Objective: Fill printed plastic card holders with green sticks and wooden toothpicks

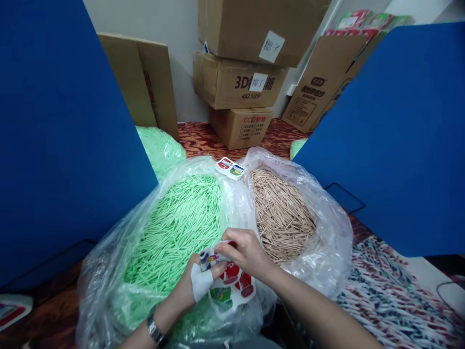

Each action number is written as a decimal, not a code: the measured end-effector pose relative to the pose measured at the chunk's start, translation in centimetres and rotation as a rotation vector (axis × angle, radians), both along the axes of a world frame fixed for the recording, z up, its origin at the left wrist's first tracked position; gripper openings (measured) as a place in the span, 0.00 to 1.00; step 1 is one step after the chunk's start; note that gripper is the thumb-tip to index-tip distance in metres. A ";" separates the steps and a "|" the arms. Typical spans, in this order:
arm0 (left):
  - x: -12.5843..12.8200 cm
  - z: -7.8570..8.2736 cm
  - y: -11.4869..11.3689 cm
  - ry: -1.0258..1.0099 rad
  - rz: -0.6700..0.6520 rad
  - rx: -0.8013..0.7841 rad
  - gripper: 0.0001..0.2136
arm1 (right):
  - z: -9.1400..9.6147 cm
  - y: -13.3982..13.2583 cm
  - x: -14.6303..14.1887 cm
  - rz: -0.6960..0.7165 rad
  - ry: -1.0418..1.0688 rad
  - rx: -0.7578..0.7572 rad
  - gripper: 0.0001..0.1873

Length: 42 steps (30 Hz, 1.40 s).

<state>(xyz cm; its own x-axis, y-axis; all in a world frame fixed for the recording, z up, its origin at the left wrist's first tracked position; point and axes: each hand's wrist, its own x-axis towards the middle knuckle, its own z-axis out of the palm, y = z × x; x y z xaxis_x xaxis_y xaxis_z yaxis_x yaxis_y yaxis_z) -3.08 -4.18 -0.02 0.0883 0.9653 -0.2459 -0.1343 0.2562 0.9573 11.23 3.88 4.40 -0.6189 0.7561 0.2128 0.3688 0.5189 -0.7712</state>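
Observation:
My left hand (189, 286), with a white wrap on one finger and a watch at the wrist, holds a printed packet (230, 286) with red, green and blue pictures from below. My right hand (243, 252) pinches the packet's top edge, fingers closed on it. Both hands hover over two clear plastic bags: one full of green sticks (178, 223) on the left, one full of tan wooden sticks (279, 213) on the right.
A small white tray with red and blue-green labels (230, 167) lies between the bags at the back. Blue panels (54, 145) stand left and right. Stacked cardboard boxes (240, 82) sit behind. Another green bag (160, 148) lies back left; printed sheets (392, 295) lie at right.

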 end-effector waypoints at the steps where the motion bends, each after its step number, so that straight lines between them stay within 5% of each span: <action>1: 0.0 -0.1 0.0 0.021 0.010 0.014 0.12 | 0.0 0.0 -0.1 0.001 0.002 0.032 0.18; 9: 0.5 -0.9 1.5 0.203 0.074 0.020 0.12 | 1.0 0.1 1.2 0.131 -0.027 0.158 0.13; 13: 0.9 -1.3 1.7 0.190 0.085 -0.026 0.13 | 1.2 1.1 4.0 0.192 0.012 0.041 0.12; 16: 1.0 -1.8 1.6 0.088 0.113 -0.109 0.17 | 0.4 4.2 8.2 -0.061 -0.115 0.002 0.14; 19: 1.2 -2.0 1.6 0.035 0.159 -0.152 0.18 | -1.5 8.2 13.3 -0.428 -0.658 0.039 0.16; 23: 2.1 -1.9 2.0 0.070 0.193 -0.137 0.17 | -4.6 11.6 17.3 -0.578 -0.901 -0.019 0.15; 33: 3.6 -2.8 2.0 0.080 0.257 -0.158 0.15 | -9.3 13.5 15.9 -0.613 -1.089 -0.018 0.19; 42: 3.8 -1.6 2.9 0.036 0.136 -0.167 0.14 | -8.9 14.2 16.7 -0.570 -1.004 -0.060 0.16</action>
<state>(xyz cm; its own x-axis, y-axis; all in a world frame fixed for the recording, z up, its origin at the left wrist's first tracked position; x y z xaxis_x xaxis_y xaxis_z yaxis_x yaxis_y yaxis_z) 0.76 -1.30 -1.63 -0.0519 0.9133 -0.4039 -0.1454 0.3932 0.9079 27.94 18.10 -4.52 -0.0545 0.9722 -0.2277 0.9985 0.0523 -0.0159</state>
